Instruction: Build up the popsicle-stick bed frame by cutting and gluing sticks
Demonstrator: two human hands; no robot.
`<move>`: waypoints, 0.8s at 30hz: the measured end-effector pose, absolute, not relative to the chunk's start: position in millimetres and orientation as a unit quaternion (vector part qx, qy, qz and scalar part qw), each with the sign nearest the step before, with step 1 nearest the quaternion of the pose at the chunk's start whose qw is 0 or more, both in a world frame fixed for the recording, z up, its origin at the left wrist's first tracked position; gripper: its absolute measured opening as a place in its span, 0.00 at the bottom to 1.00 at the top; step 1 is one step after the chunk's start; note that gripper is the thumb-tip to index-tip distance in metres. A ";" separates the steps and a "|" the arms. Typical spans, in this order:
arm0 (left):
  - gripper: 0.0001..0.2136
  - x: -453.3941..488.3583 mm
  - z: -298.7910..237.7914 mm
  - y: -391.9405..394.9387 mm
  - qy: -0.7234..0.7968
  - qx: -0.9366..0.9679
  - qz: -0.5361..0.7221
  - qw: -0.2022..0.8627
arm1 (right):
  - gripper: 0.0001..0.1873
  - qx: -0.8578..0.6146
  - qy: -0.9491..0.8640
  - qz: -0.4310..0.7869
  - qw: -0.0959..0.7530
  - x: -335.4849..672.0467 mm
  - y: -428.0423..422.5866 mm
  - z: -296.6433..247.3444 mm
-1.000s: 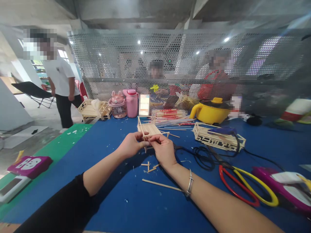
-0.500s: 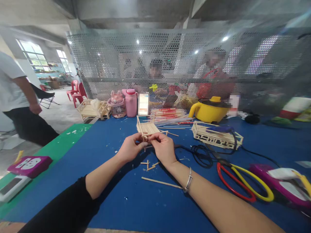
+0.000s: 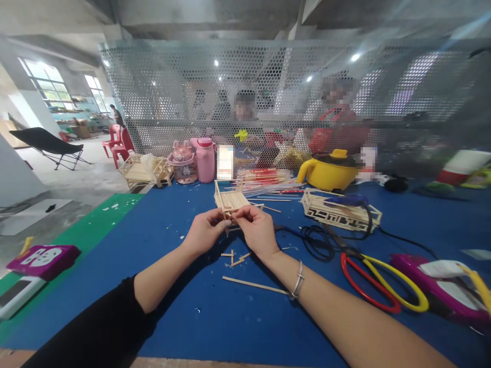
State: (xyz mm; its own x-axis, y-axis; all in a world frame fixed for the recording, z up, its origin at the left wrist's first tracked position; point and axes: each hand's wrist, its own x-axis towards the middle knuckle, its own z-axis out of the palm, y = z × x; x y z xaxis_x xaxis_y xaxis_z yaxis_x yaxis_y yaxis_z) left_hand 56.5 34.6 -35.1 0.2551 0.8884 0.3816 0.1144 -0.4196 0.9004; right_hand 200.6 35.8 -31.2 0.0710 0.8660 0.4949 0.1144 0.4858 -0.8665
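The left hand [image 3: 202, 231] pinches the near end of the stick frame [image 3: 233, 198], towards the surface's [image 3: 199, 329] far edge; the right hand [image 3: 256, 231] bunches its fingertips there, hold hidden. Uneven pressure could skew the frame's joints or snap its thin sticks.

The left hand [image 3: 203, 232] and right hand [image 3: 256, 231] cover part of the near end of the stick frame [image 3: 233, 198]; whether the right one pinches a separate bit there is too small to tell. A loose stick [image 3: 253, 284] runs up to the right wrist, where its right end cannot be made out. The white device [image 3: 21, 297] is cut off at the left edge, the purple case [image 3: 408, 268] at the right. Beyond the perforated panel [image 3: 172, 82], people are blurred, heads masked by blocks
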 end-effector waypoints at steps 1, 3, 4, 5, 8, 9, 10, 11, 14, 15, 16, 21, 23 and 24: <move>0.14 56.4 -35.1 34.1 0.369 0.687 0.490 0.390 | 0.05 -0.402 -0.610 0.308 0.610 200.4 35.8 -31.6; 0.13 55.9 -34.8 33.2 0.373 0.692 0.489 0.379 | 0.06 -0.400 -0.615 0.306 0.607 200.4 36.1 -32.0; 0.13 55.5 -34.5 32.9 0.374 0.698 0.485 0.371 | 0.06 -0.399 -0.618 0.304 0.605 200.6 36.3 -32.1; 0.14 55.0 -34.2 32.8 0.376 0.706 0.480 0.361 | 0.06 -0.399 -0.621 0.302 0.604 200.8 36.5 -32.3; 0.16 53.9 -33.2 33.3 0.391 0.728 0.463 0.322 | 0.06 -0.397 -0.627 0.294 0.602 201.0 37.1 -33.0; 0.16 54.0 -33.2 33.8 0.395 0.728 0.462 0.316 | 0.06 -0.397 -0.628 0.291 0.602 201.0 37.1 -33.5; 0.16 54.2 -33.4 34.4 0.397 0.725 0.466 0.316 | 0.06 -0.397 -0.630 0.288 0.602 201.0 37.1 -33.9; 0.16 54.6 -33.7 35.0 0.396 0.718 0.473 0.322 | 0.06 -0.398 -0.630 0.284 0.603 201.0 37.1 -34.4; 0.15 55.0 -35.3 36.3 0.382 0.706 0.485 0.348 | 0.06 -0.402 -0.633 0.272 0.603 201.8 37.4 -35.9; 0.16 54.7 -35.8 36.4 0.379 0.708 0.483 0.350 | 0.06 -0.404 -0.634 0.269 0.603 202.2 37.7 -36.2; 0.16 54.3 -36.2 36.3 0.379 0.712 0.479 0.346 | 0.06 -0.405 -0.635 0.267 0.602 202.6 38.1 -36.5; 0.18 54.6 -35.0 34.6 0.388 0.718 0.473 0.334 | 0.05 -0.403 -0.640 0.268 0.596 203.3 38.4 -36.1; 0.16 57.2 -33.5 33.8 0.390 0.696 0.488 0.354 | 0.06 -0.403 -0.643 0.267 0.595 203.3 37.4 -35.2; 0.15 58.7 -32.8 33.5 0.389 0.683 0.497 0.367 | 0.06 -0.403 -0.644 0.265 0.594 203.4 36.8 -34.9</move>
State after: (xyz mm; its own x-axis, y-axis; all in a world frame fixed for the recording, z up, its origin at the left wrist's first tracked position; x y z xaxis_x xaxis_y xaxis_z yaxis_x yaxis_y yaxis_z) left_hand 58.7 33.5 -32.8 0.2023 0.8968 0.3934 0.1658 -0.4273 0.8888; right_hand 203.4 36.8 -34.9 0.0310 0.8337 0.5513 0.2050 0.5345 -0.8199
